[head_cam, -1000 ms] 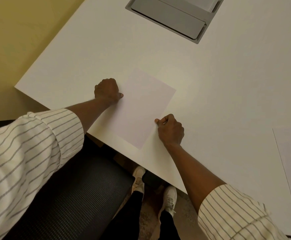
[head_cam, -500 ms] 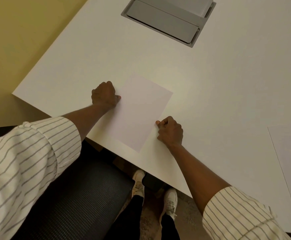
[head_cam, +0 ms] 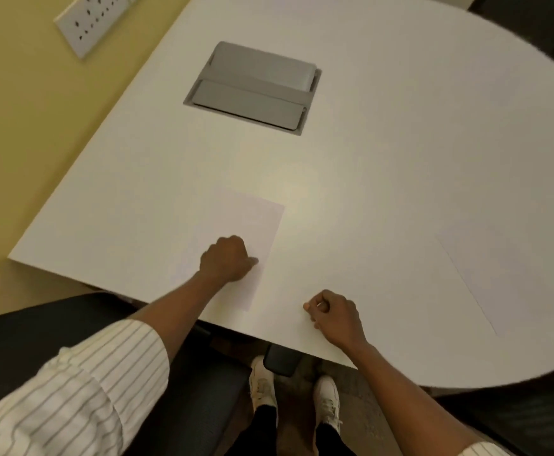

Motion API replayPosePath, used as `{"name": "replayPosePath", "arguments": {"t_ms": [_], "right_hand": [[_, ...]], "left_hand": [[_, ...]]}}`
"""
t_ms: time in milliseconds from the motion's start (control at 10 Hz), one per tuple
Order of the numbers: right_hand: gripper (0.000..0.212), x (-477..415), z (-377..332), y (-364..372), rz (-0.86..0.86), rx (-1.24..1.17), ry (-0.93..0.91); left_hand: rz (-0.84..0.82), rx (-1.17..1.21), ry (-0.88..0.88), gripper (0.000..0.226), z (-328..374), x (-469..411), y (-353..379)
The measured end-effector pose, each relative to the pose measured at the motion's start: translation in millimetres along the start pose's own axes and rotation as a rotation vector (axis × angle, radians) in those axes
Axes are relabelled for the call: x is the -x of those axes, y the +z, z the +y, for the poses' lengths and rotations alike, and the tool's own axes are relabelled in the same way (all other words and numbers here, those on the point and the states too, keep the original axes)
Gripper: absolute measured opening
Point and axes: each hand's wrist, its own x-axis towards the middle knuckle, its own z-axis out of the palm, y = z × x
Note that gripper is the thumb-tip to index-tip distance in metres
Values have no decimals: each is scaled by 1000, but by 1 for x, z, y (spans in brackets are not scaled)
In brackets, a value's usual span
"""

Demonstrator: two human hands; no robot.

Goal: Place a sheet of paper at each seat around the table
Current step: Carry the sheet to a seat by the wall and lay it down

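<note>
A white table point(head_cam: 384, 159) fills the frame. Low and right of centre, my right hand point(head_cam: 336, 315) rests curled, holding nothing. My left hand point(head_cam: 226, 260), loosely fisted, presses the sheet of paper point(head_cam: 246, 222) at centre. Another sheet point(head_cam: 499, 268) lies right.

Left hand point(head_cam: 226, 260) rests on sheet point(head_cam: 236, 225) — right hand point(head_cam: 335, 315) beside.

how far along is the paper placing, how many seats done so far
Two sheets show: one sheet lies flat at the right seat, done. The near sheet lies flat too; the left hand rests on it, the right hand is off it. The table's far side shows no paper.
</note>
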Motion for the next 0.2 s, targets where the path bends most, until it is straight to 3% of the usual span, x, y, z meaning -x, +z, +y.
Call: {"name": "replayPosePath", "arguments": {"t_ms": [200], "right_hand": [[14,73,34,-22,41,-25,45]], "left_hand": [[-156,-14,284,33,38,55,43]]}}
